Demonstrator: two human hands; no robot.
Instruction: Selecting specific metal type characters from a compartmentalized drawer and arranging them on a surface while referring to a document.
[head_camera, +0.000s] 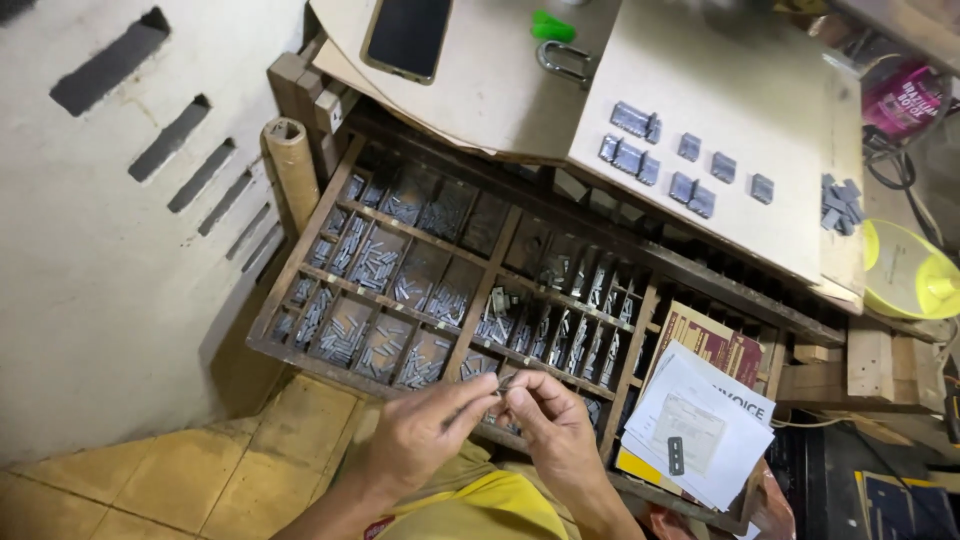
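Observation:
My left hand (420, 430) and my right hand (548, 425) meet at the bottom centre, fingertips pinched together on a small grey metal type piece (506, 383). They hover over the front edge of a wooden type case (300, 262), whose many compartments hold several grey metal sorts. On the pale board (740, 60) above the case lie several grey metal blocks (640, 160) in short rows.
A dark phone (408, 35), a green object (552, 26) and a metal shackle (566, 62) lie on the rounded board at top. White papers (700, 430) rest on the case's right. A cardboard tube (293, 165) leans at left, a yellow lidded container (905, 272) at right.

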